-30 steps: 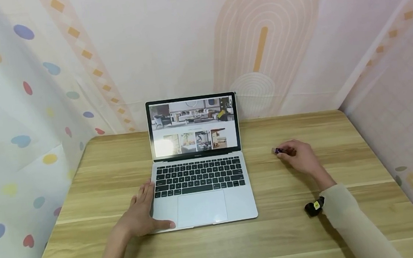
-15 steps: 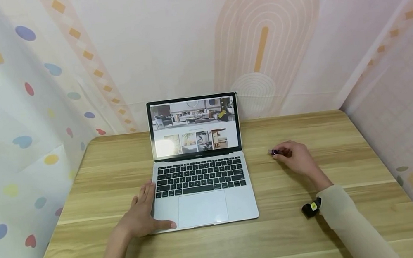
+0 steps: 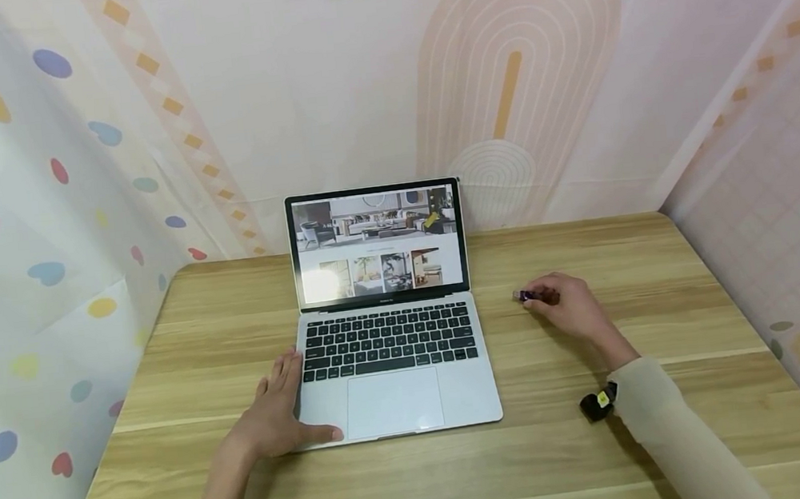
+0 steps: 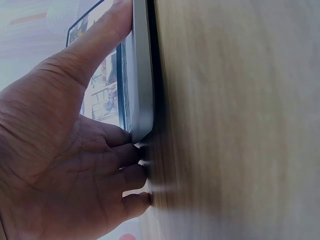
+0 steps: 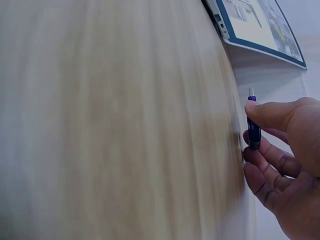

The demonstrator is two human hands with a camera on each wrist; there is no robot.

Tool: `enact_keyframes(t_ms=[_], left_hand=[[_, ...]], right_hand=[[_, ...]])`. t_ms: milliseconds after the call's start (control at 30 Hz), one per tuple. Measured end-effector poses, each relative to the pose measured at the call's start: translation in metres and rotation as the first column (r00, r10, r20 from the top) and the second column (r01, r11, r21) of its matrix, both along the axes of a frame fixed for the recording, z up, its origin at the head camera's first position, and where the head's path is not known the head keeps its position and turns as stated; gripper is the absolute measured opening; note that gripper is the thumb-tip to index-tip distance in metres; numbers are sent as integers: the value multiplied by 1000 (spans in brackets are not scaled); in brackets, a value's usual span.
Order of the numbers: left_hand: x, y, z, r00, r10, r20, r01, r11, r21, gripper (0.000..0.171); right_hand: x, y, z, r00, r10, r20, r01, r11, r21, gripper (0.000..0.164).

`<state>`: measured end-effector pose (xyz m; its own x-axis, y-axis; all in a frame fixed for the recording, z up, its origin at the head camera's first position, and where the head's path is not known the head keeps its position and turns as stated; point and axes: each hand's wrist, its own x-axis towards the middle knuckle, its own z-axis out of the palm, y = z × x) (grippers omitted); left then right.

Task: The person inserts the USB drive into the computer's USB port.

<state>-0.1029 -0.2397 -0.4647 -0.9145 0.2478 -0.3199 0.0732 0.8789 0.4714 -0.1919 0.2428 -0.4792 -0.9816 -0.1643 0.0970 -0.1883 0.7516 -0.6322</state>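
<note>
A silver laptop point(image 3: 393, 401) stands with its lid up on the wooden table, its screen showing furniture pictures. My left hand point(image 3: 271, 414) lies at its front left corner, thumb on the palm rest and fingers extended along the left side. In the left wrist view, the fingertips of my left hand point(image 4: 75, 165) meet the laptop's edge point(image 4: 142, 75) and the table. To the right of the laptop, my right hand point(image 3: 570, 305) pinches a dark purple USB flash drive point(image 3: 526, 296). Its metal plug point(image 5: 251, 91) points toward the laptop in the right wrist view.
Ports point(image 5: 223, 31) show on the laptop's right side in the right wrist view. The wooden tabletop point(image 3: 423, 488) stretches around the laptop. Patterned cloth point(image 3: 326, 88) hangs behind it and at both sides. Each wrist carries a small black camera point(image 3: 598, 401).
My right hand has moved slightly left, bringing the USB flash drive nearer to the laptop. My left hand has kept its place on the laptop's corner.
</note>
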Motion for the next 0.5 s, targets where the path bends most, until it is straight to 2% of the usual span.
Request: enact_keyframes(t_ms=[500], left_hand=[[2, 0, 0, 1000, -2, -14, 2, 1000, 4, 150]], right_hand=[[-3, -10, -1, 1000, 30, -3, -30, 1000, 6, 19]])
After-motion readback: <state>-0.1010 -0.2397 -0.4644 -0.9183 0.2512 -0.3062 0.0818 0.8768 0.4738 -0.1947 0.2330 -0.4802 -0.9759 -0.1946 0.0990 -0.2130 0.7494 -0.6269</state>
